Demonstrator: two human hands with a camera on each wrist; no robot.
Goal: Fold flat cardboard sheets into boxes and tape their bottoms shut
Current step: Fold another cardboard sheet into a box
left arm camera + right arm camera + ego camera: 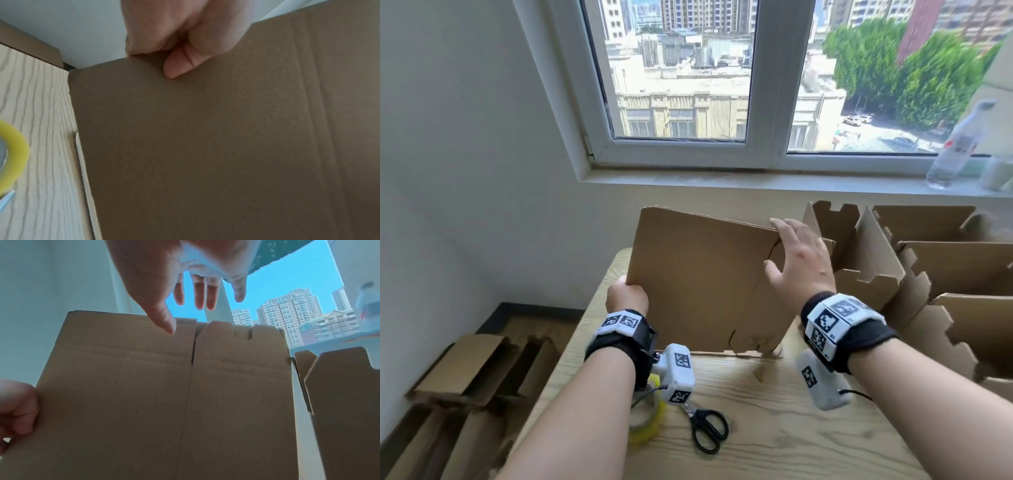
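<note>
A flat brown cardboard sheet (698,284) stands on edge on the wooden table (774,428), leaning slightly. My left hand (626,296) pinches its left edge, thumb on the near face (176,68). My right hand (799,260) is spread with straight fingers by the sheet's upper right corner; in the right wrist view the fingers (199,293) hover above the top edge without gripping, thumb in front of the sheet (127,386). A yellow tape roll (647,421) and black-handled scissors (709,430) lie on the table near me.
Several folded open cardboard boxes (928,274) crowd the table's right side. More flat cardboard (469,373) lies on the floor at the left. A plastic bottle (955,147) stands on the window sill. A white wall is at the left.
</note>
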